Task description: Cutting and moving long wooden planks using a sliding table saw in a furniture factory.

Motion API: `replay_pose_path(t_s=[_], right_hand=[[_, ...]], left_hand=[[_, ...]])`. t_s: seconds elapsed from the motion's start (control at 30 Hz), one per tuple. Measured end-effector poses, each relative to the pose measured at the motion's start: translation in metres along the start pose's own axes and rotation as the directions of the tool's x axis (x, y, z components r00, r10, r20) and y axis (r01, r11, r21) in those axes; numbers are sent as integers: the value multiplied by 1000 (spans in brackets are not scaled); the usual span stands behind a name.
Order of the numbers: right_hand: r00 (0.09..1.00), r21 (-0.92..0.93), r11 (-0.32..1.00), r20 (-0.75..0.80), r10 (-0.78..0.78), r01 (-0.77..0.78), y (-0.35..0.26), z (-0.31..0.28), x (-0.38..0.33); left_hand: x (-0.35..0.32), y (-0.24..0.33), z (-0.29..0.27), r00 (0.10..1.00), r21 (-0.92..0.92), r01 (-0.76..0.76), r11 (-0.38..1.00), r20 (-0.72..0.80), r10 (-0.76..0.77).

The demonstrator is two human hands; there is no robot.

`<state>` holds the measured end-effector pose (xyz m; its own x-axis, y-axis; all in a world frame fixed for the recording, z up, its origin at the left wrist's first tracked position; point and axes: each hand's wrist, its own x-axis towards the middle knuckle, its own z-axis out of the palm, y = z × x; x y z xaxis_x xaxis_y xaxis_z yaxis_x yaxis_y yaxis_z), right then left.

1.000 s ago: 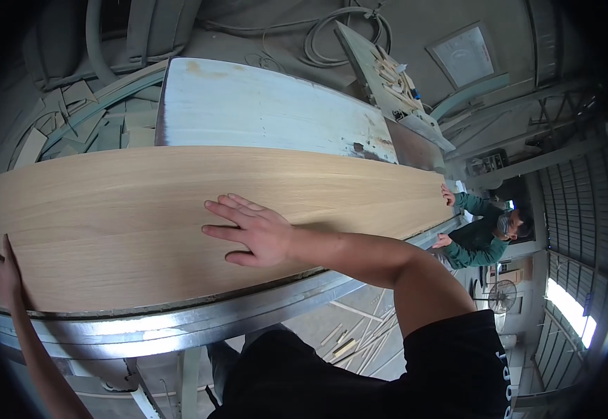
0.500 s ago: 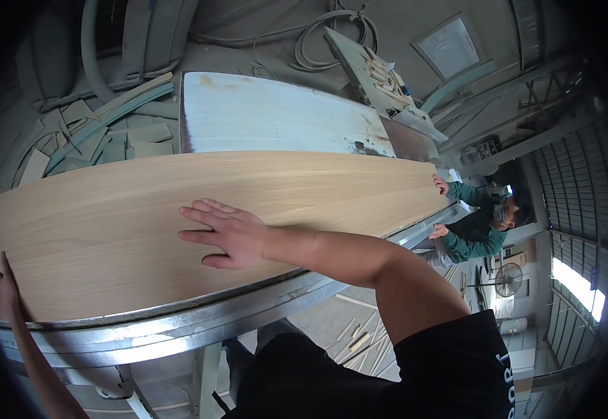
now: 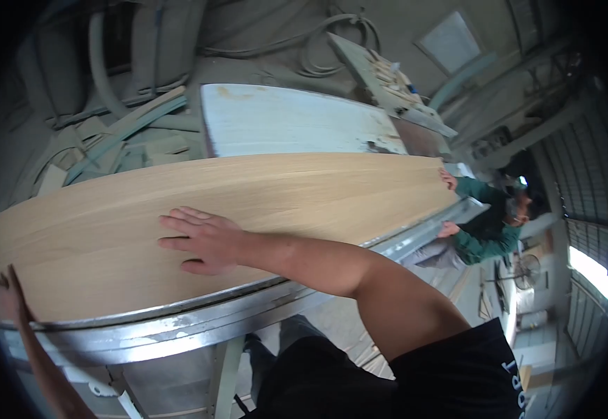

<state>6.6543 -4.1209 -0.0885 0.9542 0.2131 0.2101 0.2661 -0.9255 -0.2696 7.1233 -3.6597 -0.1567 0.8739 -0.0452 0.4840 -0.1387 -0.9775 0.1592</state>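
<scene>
A long wood-grain board (image 3: 297,188) lies lengthwise across a work table with a shiny metal rail (image 3: 164,332) along its near side. My right hand (image 3: 210,241) rests palm down on the board's face, left of its middle, with fingers stretched out and apart. At the board's far left end is my left hand (image 3: 14,297), touching its edge, fingers apart and partly blurred. Across at the right end, a co-worker in a green top (image 3: 482,216) has one hand (image 3: 449,179) at the board's corner and the other hand (image 3: 448,229) by the rail.
Behind the board is a pale flat tabletop (image 3: 290,122). Wood offcuts (image 3: 168,145) lie in a pile at the back left. A slanted panel (image 3: 356,66) with wood strips stands at the back right, near a coiled hose (image 3: 318,63). A fan (image 3: 526,271) is at the right.
My right hand has shifted slightly left in the view and still lies flat on the board. The camera view has turned a little, moving the background and co-worker rightward.
</scene>
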Motion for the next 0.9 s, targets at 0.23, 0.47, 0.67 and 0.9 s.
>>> replay_pose_path(t_s=[0.23, 0.47, 0.67, 0.9], right_hand=[[986, -81, 990, 106, 125, -117, 3, -40, -30], [999, -70, 997, 22, 39, -37, 12, -37, -26], [983, -69, 986, -113, 146, -154, 64, -31, -24], [693, -80, 699, -253, 675, -710, 131, -45, -31]], left_hand=[[-116, 148, -86, 963, 97, -15, 995, 271, -12], [-300, 216, -180, 969, -413, -108, 904, 158, 188], [-538, 203, -271, 936, -660, 102, 744, 318, 154], [-792, 109, -312, 625, -59, 604, 795, 654, -426]])
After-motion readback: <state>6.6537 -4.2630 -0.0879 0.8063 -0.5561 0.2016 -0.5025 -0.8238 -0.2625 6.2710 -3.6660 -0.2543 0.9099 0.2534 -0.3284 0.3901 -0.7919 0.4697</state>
